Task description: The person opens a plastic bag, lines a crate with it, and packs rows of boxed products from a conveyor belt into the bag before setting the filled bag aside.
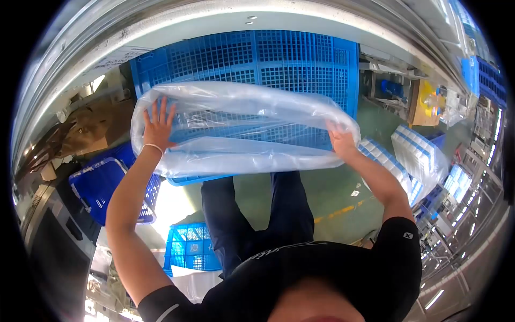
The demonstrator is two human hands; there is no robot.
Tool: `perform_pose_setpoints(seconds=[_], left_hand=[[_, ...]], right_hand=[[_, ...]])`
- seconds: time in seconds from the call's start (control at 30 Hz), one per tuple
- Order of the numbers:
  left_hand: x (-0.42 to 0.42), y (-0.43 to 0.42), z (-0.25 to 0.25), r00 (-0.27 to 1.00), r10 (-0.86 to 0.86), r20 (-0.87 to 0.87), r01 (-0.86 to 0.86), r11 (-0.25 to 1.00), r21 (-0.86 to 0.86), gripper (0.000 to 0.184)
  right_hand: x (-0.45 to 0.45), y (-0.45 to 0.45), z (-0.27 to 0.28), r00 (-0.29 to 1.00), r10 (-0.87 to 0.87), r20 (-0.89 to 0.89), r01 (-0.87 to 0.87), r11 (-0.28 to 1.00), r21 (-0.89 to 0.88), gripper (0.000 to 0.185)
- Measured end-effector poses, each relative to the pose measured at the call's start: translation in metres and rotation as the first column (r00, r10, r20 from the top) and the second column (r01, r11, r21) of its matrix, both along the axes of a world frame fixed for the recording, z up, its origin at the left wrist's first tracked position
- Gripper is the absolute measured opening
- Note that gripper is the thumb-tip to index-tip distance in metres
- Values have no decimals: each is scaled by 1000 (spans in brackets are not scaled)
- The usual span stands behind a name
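A large clear plastic bag (236, 158) is spread wide with its mouth facing up, over a big blue plastic crate (300, 51). The crate's grid walls and floor show through the film. At the bag's left end lies my left hand (157, 126), flat against the film with its fingers spread. My right hand (341, 140) is at the opposite end, its fingers curled over the rolled edge of the bag. Part of the right fingers is hidden behind the film.
A blue basket (102, 188) with a handle stands at the left. Below it on the floor is a lighter blue crate (193, 247). White wrapped stacks (410, 150) stand to the right. A metal beam (257, 16) runs across the far side.
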State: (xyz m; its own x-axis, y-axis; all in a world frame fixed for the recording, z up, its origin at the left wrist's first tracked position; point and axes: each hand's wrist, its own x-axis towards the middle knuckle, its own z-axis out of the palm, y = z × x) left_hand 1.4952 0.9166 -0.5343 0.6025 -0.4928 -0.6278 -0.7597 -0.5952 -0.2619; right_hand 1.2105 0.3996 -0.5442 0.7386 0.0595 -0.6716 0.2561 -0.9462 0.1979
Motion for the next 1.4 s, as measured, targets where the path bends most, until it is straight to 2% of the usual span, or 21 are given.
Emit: perform_pose_setpoints(seconds=[0.07,0.1,0.17,0.2,0.23,0.27,0.3,0.37,0.4,0.47,0.53,0.57,0.63,0.73,0.9,0.93,1.0,1.07,1.23,1.3,1.4], left_hand=[[-2,-8,18,999,-28,31,28,999,-15,127],[-3,-24,43,998,33,44,-31,998,-47,105],[-30,-19,29,974,-22,226,118,901,-417,75],[-50,-6,7,985,-96,145,161,818,-553,54],[-68,-1,2,951,-257,172,309,803,-509,58],[-83,6,1,982,-177,-72,144,931,-335,63],[-92,4,6,958,-33,-285,1,994,-110,69],[-86,-5,22,942,-11,-335,-5,999,-45,75],[-82,-12,35,922,17,-388,-8,1000,26,82],[-72,-26,36,859,133,-495,-67,986,150,89],[-63,-33,18,720,250,-647,-330,944,-2,98],[-59,-33,2,724,251,-642,-329,944,-3,98],[-52,-21,-29,999,34,34,-9,836,-549,98],[-62,14,-21,999,-38,5,38,970,-242,99],[-37,-56,22,929,135,-344,-163,985,-55,69],[-30,-67,17,933,133,-335,-160,986,-55,69],[-27,-85,-11,771,459,-442,-625,678,-386,54],[-28,-92,-31,739,537,-408,-673,558,-485,53],[-78,-92,-33,777,571,-265,-616,602,-509,80],[-101,-92,23,753,549,-363,-653,560,-509,70],[-112,-98,111,860,325,-394,-511,557,-654,41]], right_hand=[[10,11,22,985,154,-73,-157,987,-25,60],[14,13,17,986,154,-65,-156,987,-27,60],[23,15,2,909,-397,-128,416,840,348,49],[31,18,5,906,-403,-130,422,836,351,49],[44,20,14,768,-605,-211,613,596,520,41],[55,17,17,587,-739,-332,718,286,634,39],[67,2,4,593,-736,-327,714,292,637,39],[87,-20,-23,168,-919,-357,802,-83,591,56],[94,-15,-20,165,-918,-360,799,-90,595,56],[115,-1,-4,583,-792,-181,794,507,336,65],[113,30,15,634,-745,-207,773,601,206,55],[97,38,3,770,-637,26,581,719,381,47],[81,44,2,866,-374,333,254,901,352,57],[65,7,6,986,-161,30,150,961,233,70],[52,28,-16,990,57,131,-69,993,92,45],[66,41,-8,989,54,141,-68,993,92,45],[104,65,19,863,-493,-112,471,703,533,47],[118,70,11,824,-552,130,345,669,658,48],[116,55,58,890,-398,221,170,742,648,40],[143,43,214,762,-557,331,-29,480,877,42],[201,-107,327,184,-509,841,-146,832,535,58]])
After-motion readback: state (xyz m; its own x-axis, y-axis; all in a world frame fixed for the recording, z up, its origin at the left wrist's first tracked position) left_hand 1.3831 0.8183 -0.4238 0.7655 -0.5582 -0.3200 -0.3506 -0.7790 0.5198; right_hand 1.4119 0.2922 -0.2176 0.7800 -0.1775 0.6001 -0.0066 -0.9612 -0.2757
